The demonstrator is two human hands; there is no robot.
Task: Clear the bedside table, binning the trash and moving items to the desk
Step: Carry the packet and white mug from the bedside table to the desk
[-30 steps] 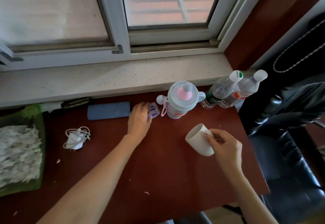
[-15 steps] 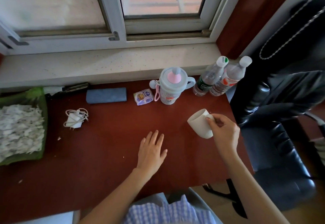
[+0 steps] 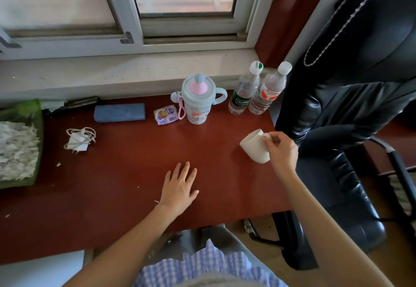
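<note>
Since half a second ago the left hand point(image 3: 180, 187) has barely shifted: it is lying flat and released, fingers spread, on the red-brown desk point(image 3: 112, 185) at lower centre of the frame, well clear of the small snack packet point(image 3: 165, 114) it was touching a second ago. The right hand point(image 3: 281, 151) is still pinching the handle of the white mug point(image 3: 253, 146), which is tilting with its mouth toward the upper left at centre right of the frame, near the desk's right edge. The packet is lying just left of the sippy cup point(image 3: 198, 99), in the upper middle. Two water bottles point(image 3: 254, 93) are standing side by side to the right of the cup. A blue case point(image 3: 119, 112) and a white charger point(image 3: 80, 139) are sitting further left.
</note>
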